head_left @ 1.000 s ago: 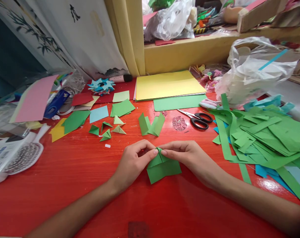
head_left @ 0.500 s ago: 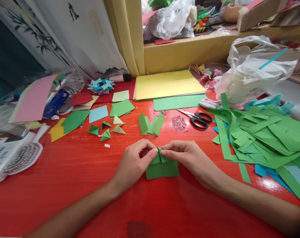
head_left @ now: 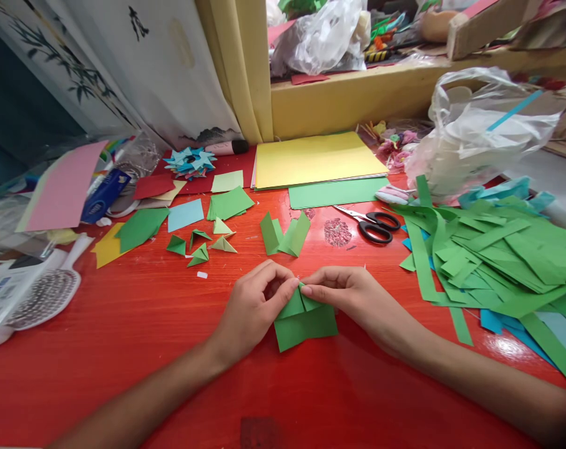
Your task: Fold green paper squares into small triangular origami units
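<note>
A green sheet of paper (head_left: 306, 327), partly folded, is pinched between my two hands over the red table (head_left: 180, 374). Its upper part has two flaps folded down beside a centre slit, and the lower part hangs as a plain rectangle. My left hand (head_left: 264, 299) grips the upper left with thumb and fingers. On the upper right, my right hand (head_left: 351, 290) pinches the other flap, its fingertips close to the left ones. Just beyond them lie two creased green papers (head_left: 285, 236). Small folded paper triangles (head_left: 200, 255) are grouped to the left.
Black-handled scissors (head_left: 374, 224) lie past my right hand. Green paper strips (head_left: 502, 249) heap up at the right, near a plastic bag (head_left: 483, 137). Yellow sheets (head_left: 315, 159) are stacked at the back. A white hairbrush (head_left: 51, 290) is at far left.
The green paper's lower edge has tilted, its left corner dropping toward me. The peak between my fingertips looks flatter. Both hands stay nearly in place.
</note>
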{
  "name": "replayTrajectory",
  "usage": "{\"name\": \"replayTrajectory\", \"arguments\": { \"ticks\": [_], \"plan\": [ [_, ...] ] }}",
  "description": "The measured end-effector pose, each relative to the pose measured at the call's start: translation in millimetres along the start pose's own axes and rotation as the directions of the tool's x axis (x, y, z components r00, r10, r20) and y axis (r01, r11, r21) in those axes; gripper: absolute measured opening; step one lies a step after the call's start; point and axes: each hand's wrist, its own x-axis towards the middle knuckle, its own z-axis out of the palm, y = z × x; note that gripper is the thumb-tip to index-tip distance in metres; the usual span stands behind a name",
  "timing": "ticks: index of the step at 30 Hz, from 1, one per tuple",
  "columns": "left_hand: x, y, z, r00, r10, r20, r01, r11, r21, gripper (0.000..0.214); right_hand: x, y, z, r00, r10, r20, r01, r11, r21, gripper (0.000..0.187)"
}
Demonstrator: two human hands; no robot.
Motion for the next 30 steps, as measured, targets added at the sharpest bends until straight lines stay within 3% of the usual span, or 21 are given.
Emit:
{"name": "replayTrajectory", "arguments": {
  "ticks": [14, 22, 30],
  "plan": [
    [-1.1, 0.1, 0.9, 0.999, 0.043, 0.015, -0.043, 0.999, 0.009, 0.018, -0.6, 0.4, -0.2, 1.000, 0.007, 0.019, -0.006, 0.997, -0.074, 0.027],
    [2.3, -1.1, 0.2, 0.998, -0.020, 0.053, 0.024, 0.997, -0.080, 0.020, 0.7, 0.8, -0.4, 1.000, 0.003, 0.015, -0.001, 0.995, -0.101, 0.029],
    [3.3, -2.6, 0.1, 0.997, -0.001, 0.073, 0.007, 0.997, -0.074, 0.021, 0.2, 0.9, 0.5, 1.000, 0.005, 0.025, -0.001, 0.989, -0.148, 0.024]
  ]
}}
